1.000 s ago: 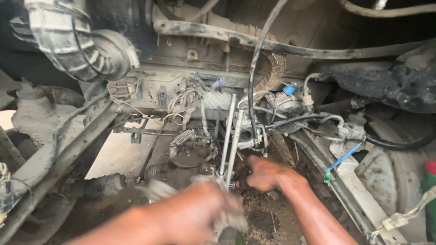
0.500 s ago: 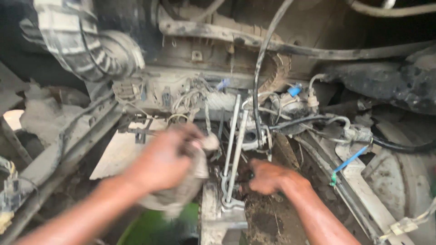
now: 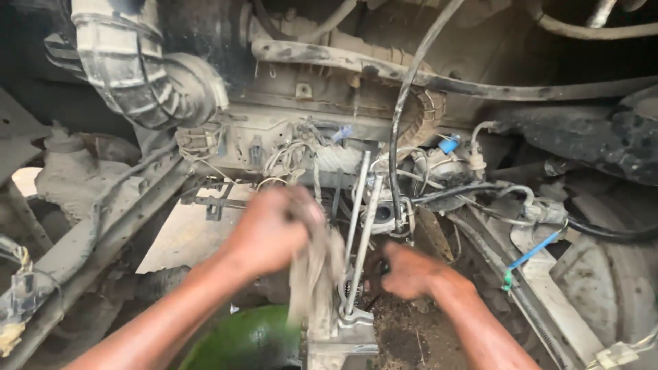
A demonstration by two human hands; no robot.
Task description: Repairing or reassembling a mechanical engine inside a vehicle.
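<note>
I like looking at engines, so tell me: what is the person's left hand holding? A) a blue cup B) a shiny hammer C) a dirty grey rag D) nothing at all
C: the left hand has its fingers closed around a dirty grey rag that hangs down beside the two metal rods, while the right hand rests low by the rods' base.

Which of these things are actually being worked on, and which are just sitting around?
In use:
left hand gripping a dirty rag
right hand at the base of the two metal rods

Just around:
ribbed air hose
black cable
blue tie
green object
</note>
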